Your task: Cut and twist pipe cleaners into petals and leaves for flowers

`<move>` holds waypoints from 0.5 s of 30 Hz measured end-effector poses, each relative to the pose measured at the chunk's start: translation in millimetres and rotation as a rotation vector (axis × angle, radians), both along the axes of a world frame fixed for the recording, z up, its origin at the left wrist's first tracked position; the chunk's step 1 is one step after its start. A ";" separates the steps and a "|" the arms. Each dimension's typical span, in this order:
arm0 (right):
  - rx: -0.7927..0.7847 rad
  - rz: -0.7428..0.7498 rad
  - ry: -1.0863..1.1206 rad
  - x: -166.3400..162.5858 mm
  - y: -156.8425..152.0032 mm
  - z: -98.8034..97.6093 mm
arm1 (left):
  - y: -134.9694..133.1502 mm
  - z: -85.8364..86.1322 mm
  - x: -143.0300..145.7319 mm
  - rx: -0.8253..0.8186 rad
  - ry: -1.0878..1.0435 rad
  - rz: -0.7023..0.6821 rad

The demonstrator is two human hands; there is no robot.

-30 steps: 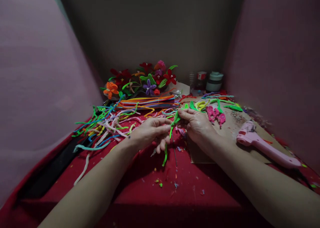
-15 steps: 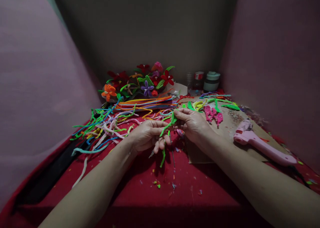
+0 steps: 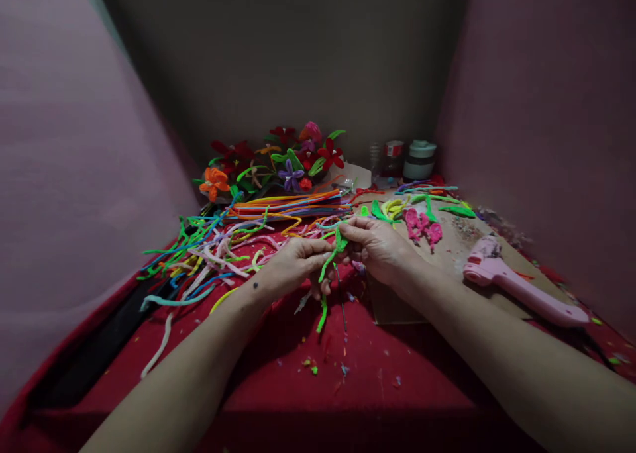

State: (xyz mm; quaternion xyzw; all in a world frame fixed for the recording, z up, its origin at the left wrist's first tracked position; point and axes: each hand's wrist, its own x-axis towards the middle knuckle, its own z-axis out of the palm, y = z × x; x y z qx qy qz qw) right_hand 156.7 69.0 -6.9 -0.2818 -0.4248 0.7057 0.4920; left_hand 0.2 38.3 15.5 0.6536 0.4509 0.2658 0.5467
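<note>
Over the middle of the red-covered table, a green pipe cleaner [image 3: 328, 265] bent into a leaf-like loop is held between both hands. My left hand [image 3: 305, 265] pinches it from the left, with fingers closed. From the right, my right hand [image 3: 370, 244] grips the looped upper end between thumb and fingers. One loose tail of it slants down in front of the left fingertips. Below the hands, another green pipe cleaner piece [image 3: 322, 315] hangs or lies; whether it joins the held one is hidden. Close by is a thin dark wire stem [image 3: 342, 304].
Loose pipe cleaners [image 3: 213, 254] spread on the left, behind them a straight bundle [image 3: 288, 206] and finished flowers [image 3: 291, 175]. On the right, a cardboard sheet [image 3: 397, 304] carries pink petal shapes [image 3: 422, 226] and a pink glue gun [image 3: 531, 294]. Jars [image 3: 420, 161] stand at the back.
My left hand has turned, its lower fingers curling in more. The green loop has shifted slightly left and down, and its tail hangs more steeply.
</note>
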 end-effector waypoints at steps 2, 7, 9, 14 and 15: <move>0.004 0.024 -0.024 0.1 -2.3 0.4 | -0.1 1.1 0.3 0.099 0.088 0.038; 0.020 -0.001 -0.022 -1.7 -6.9 1.8 | -0.6 2.0 2.1 0.168 0.165 0.093; 0.027 -0.007 -0.022 -2.4 -8.2 2.9 | -1.4 2.4 3.2 0.128 0.162 0.090; 0.036 -0.016 -0.015 -4.0 -10.2 5.4 | -0.3 1.2 2.1 0.075 0.169 0.078; 0.030 -0.026 -0.021 -4.4 -9.9 4.9 | 0.6 0.7 0.9 0.052 0.178 0.067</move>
